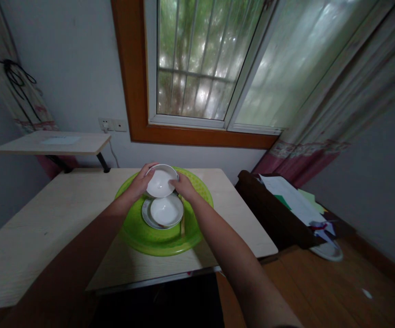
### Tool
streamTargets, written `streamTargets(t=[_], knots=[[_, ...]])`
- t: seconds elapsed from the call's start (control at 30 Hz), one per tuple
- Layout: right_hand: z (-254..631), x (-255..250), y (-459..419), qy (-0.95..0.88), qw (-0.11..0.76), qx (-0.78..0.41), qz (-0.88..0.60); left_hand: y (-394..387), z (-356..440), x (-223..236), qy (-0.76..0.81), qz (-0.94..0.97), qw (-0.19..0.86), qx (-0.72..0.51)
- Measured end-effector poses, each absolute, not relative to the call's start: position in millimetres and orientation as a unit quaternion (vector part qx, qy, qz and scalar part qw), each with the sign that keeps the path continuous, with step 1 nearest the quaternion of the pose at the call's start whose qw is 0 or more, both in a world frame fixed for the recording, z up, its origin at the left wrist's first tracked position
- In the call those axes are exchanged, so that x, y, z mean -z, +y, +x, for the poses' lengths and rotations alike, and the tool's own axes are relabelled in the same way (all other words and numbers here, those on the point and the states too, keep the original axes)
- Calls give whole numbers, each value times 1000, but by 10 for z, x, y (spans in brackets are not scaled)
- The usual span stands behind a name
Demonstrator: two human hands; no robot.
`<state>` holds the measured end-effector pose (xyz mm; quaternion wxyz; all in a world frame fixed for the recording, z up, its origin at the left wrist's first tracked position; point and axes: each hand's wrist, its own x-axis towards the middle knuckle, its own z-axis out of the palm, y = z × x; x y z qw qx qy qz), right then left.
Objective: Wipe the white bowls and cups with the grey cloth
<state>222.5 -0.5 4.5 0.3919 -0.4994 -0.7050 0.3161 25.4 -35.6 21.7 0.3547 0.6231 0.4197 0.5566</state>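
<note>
A white bowl [161,181] is tilted toward me, gripped on both sides of its rim. My left hand [143,180] closes on its left side, thumb at the inner wall. On the right side my right hand [183,184] pinches the rim with the thumb inside. Just below it, a second white bowl [166,212] sits on a plate [146,214] in a large round green tray [159,248]. A pair of chopsticks [182,223] lies in the tray to the right of the plate. Whether the held bowl touches the lower dishes, I cannot tell.
The tray rests on a pale wooden table [238,218]. A raised shelf [53,142] stands at the table's back left, near a wall socket [111,124]. To the right, a dark brown piece of furniture [269,209] holds papers [289,196]. A window lies behind the table.
</note>
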Motion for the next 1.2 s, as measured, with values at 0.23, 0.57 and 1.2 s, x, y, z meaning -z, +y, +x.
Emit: streamTargets(t=[0.23,0.57,1.2], knots=[[2223,-131,-19,-673,418,-247,-557,-255,289,-127,441,634,335,-540],[2232,-219,-137,-738,419,-136,-512,-184,221,62,467,642,316,-519],[2173,-280,-206,-778,431,-135,-437,-396,306,-171,459,722,198,-478]])
